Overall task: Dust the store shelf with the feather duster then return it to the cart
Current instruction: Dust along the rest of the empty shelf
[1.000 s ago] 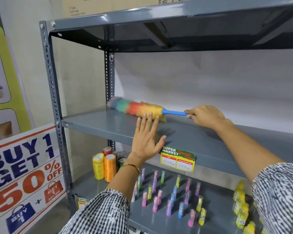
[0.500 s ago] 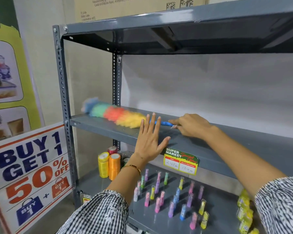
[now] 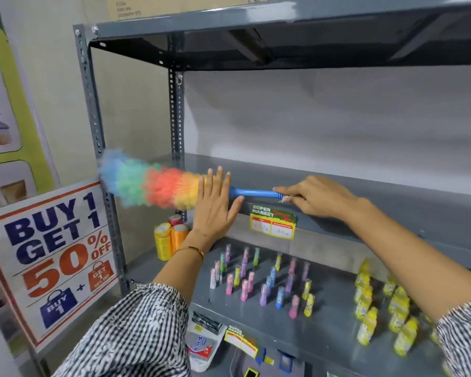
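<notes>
The feather duster [image 3: 152, 183] lies nearly level along the front of the middle shelf [image 3: 337, 186], its rainbow head reaching the shelf's left end, where the blue tip overhangs the front upright post [image 3: 93, 126]. This placement suggests a stroke carried to the very edge, so that loosened dust falls off the board rather than collecting on it. The blue handle [image 3: 256, 192] runs rightward into the right hand [image 3: 318, 195], whose fingers are curled around the handle's end; gripping at the far end gives the longest reach across the shelf. The left hand [image 3: 215, 205] holds nothing: it is raised flat, fingers spread wide and pointing up, just in front of the shelf's front edge and the base of the duster head. Whether the palm touches the edge cannot be determined; the posture is consistent with bracing or steadying the body during the reach. The dusted shelf carries no goods, only a price tag [image 3: 273, 223] clipped to its front lip. The shelf below holds small coloured bottles [image 3: 259, 281], yellow bottles [image 3: 375, 308] and thread spools [image 3: 172, 238], all well apart from the duster. A promotional sign [image 3: 55, 254] leans beside the rack. The cart is not in view; the return step is not yet begun.
</notes>
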The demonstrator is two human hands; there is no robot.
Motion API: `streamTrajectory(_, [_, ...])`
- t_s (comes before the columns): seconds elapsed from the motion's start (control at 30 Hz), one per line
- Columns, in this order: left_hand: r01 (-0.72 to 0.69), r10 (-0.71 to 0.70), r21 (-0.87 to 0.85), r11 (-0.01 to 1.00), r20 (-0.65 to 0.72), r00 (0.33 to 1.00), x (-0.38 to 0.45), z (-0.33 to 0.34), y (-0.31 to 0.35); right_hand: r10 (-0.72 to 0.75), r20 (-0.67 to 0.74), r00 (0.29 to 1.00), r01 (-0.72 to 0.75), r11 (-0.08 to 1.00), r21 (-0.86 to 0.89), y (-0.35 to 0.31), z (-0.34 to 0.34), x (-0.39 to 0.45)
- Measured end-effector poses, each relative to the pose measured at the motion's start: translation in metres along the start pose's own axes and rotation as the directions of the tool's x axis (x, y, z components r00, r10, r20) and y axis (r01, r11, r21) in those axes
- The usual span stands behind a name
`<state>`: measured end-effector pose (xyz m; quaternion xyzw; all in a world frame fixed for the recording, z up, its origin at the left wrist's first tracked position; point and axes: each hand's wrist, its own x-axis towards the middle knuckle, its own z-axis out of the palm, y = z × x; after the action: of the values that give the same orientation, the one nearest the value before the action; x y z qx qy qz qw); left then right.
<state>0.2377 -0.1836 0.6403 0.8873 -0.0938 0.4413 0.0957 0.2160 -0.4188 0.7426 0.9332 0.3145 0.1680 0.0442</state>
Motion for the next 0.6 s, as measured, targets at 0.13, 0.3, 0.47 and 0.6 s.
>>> streamTrajectory(0.13, [-0.105, 0.104, -0.046, 0.993, -0.024, 0.994, -0.001, -0.007, 0.032, 0.133, -0.101, 0.986, -0.119, 0.985, 0.128, 0.018, -0.006, -0.050])
streamTrajectory(0.3, [-0.181, 0.173, -0.138, 0.974, -0.069, 0.983, 0.015, -0.001, 0.088, 0.440, -0.202, 0.875, -0.397, 0.891, 0.220, 0.042, -0.008, -0.135])
streamTrajectory(0.47, [-0.170, 0.188, -0.200, 0.965, 0.071, 0.980, 0.010, 0.031, 0.130, 0.714, -0.225, 0.663, -0.709, 0.695, 0.115, 0.070, -0.021, -0.217])
streamTrajectory(0.6, [-0.151, 0.176, -0.173, 0.973, 0.137, 0.975, 0.000, 0.054, 0.143, 0.816, -0.116, 0.567, -0.823, 0.556, -0.113, 0.070, -0.034, -0.254])
